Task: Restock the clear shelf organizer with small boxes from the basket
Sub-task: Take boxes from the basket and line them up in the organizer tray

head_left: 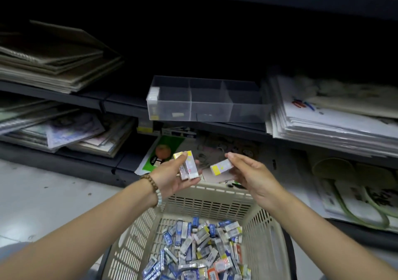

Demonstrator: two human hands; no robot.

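Observation:
A clear shelf organizer [245, 109] with three compartments sits on the dark middle shelf; a small white box stands at its left end. Below it, a beige slatted basket [215, 200] holds several small boxes [200, 251]. My left hand [172, 178] is raised above the basket's far rim, palm up, gripping two small white and yellow boxes [188, 165] under the thumb. My right hand [252, 176] pinches one small white box with a yellow end [221, 166] between thumb and fingers. Both hands hover below the organizer's front.
Stacks of sketch pads and notebooks [53, 60] lie on the shelf left of the organizer. Piles of white paper goods [331, 116] lie to its right. The lower shelf holds books, a green packet [159, 152] and bags. The floor is pale tile.

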